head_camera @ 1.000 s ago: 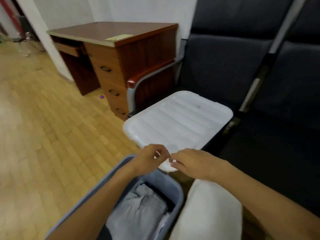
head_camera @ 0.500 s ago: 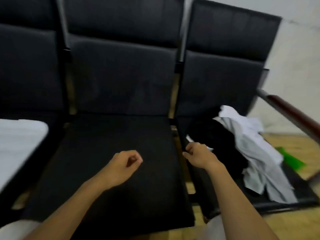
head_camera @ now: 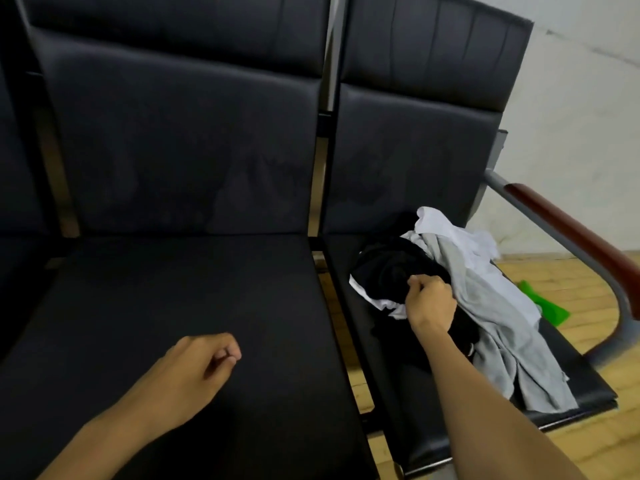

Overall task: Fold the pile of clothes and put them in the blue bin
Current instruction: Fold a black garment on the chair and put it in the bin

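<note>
3 garments at least make up the pile (head_camera: 460,292), which lies on the right seat (head_camera: 561,368) of a row of black chairs: a black piece (head_camera: 388,271) on the near-left side, a grey one (head_camera: 498,327) draped toward the seat's front edge, and a white one (head_camera: 446,226) at the back. White edging shows under the black piece, but whether it belongs to that piece or to another I cannot tell. How many items lie beneath is hidden.

The right hand (head_camera: 429,303) rests on the pile with its fingers curled into the black piece, pinching the cloth near its middle. The left hand (head_camera: 197,368) hovers over the middle seat (head_camera: 138,306), fingers loosely curled toward the thumb, holding nothing that can be seen.

No bin is in view, so nothing can be said of its contents. The middle seat bears only the left hand's shadow. A 3rd seat (head_camera: 17,265) is cut off at the left edge.

Right of the pile runs a metal armrest with a reddish wooden top (head_camera: 568,233), its far end cut off by the frame. On the wooden floor (head_camera: 571,271) beyond the seat lies something green (head_camera: 547,306), partly hidden by the grey garment and too blurred to name
</note>
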`<act>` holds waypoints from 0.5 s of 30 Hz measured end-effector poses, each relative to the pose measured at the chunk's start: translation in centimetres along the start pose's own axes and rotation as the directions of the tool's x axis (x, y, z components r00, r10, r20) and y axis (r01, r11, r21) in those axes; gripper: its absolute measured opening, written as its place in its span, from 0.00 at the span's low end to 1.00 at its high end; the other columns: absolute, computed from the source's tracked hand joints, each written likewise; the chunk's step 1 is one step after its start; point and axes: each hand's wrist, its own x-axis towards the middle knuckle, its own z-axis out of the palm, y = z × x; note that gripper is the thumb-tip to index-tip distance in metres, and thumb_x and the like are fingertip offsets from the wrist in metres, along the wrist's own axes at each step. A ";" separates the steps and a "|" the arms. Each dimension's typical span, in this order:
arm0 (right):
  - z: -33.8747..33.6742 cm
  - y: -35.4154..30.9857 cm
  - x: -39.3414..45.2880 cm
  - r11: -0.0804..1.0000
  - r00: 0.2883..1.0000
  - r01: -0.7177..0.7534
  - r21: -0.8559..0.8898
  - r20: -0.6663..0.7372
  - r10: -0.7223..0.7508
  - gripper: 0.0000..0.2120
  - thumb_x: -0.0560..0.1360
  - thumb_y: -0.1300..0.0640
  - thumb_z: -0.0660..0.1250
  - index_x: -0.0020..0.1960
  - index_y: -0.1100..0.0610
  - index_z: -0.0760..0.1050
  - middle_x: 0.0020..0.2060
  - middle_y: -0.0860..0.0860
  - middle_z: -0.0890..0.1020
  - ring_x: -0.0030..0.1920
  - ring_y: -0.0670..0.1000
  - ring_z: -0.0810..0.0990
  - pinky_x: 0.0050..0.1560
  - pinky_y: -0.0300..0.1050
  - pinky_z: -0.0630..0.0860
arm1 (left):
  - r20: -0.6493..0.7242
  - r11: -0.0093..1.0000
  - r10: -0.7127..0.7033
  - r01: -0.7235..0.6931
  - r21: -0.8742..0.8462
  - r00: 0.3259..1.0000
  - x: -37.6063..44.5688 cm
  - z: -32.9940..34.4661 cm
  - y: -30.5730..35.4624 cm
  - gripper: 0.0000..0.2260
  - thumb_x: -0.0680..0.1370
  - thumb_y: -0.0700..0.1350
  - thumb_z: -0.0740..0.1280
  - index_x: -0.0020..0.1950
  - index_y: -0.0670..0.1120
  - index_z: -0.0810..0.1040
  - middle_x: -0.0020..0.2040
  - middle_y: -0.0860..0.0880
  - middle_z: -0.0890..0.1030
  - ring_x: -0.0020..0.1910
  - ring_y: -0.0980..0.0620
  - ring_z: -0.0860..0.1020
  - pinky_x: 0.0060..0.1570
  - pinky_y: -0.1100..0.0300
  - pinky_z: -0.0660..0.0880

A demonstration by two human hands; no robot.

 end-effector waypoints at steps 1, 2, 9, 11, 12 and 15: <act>0.1 -0.9 0.0 0.999 0.998 0.040 -0.023 0.049 -0.039 0.13 0.80 0.56 0.63 0.62 0.57 0.79 0.59 0.57 0.79 0.61 0.61 0.74 0.58 0.57 0.71 | -0.001 1.000 -0.004 0.004 0.001 1.000 -0.3 -0.4 0.0 0.07 0.81 0.48 0.65 0.45 0.57 0.78 0.40 0.60 0.80 0.35 0.59 0.78 0.35 0.62 0.76; 0.4 -1.2 -0.2 0.994 0.988 0.082 -0.071 0.136 -0.072 0.17 0.79 0.55 0.65 0.66 0.56 0.75 0.64 0.55 0.75 0.64 0.59 0.72 0.61 0.58 0.70 | 0.009 1.000 -0.010 0.010 0.005 1.000 -0.6 -0.6 0.0 0.06 0.81 0.48 0.65 0.45 0.58 0.78 0.41 0.61 0.80 0.36 0.59 0.79 0.36 0.62 0.76; 0.7 0.0 -0.4 0.947 0.962 -0.266 0.179 -0.011 0.272 0.13 0.80 0.50 0.64 0.53 0.57 0.83 0.49 0.63 0.83 0.51 0.65 0.80 0.44 0.48 0.72 | 0.026 0.999 -0.023 0.024 -0.029 0.999 -3.5 -2.4 -1.7 0.06 0.80 0.48 0.66 0.44 0.57 0.79 0.39 0.58 0.81 0.37 0.56 0.80 0.40 0.58 0.78; -0.9 -0.9 0.0 0.870 0.926 -0.306 0.387 -0.092 0.367 0.15 0.80 0.52 0.64 0.44 0.62 0.81 0.43 0.64 0.82 0.47 0.66 0.81 0.44 0.49 0.72 | 0.026 0.998 -0.053 0.054 -0.031 0.998 -4.2 -2.9 -2.6 0.07 0.80 0.48 0.66 0.44 0.57 0.79 0.39 0.58 0.82 0.38 0.55 0.81 0.41 0.57 0.80; -2.0 -1.8 0.0 0.844 0.919 -0.278 0.459 -0.130 0.373 0.15 0.80 0.54 0.64 0.40 0.63 0.79 0.39 0.65 0.82 0.44 0.64 0.81 0.42 0.49 0.71 | 0.013 0.998 -0.055 0.055 -0.043 0.998 -4.4 -3.2 -2.8 0.07 0.80 0.47 0.66 0.44 0.58 0.79 0.39 0.58 0.82 0.38 0.54 0.81 0.42 0.56 0.80; -5.9 -6.1 -0.4 0.782 0.934 -0.090 0.617 -0.219 0.281 0.18 0.79 0.56 0.63 0.35 0.65 0.75 0.28 0.57 0.77 0.34 0.53 0.74 0.39 0.48 0.71 | -0.054 0.987 -0.065 0.056 -0.148 0.996 -4.5 -4.0 -2.9 0.08 0.79 0.44 0.67 0.46 0.57 0.80 0.39 0.57 0.82 0.39 0.55 0.82 0.43 0.56 0.81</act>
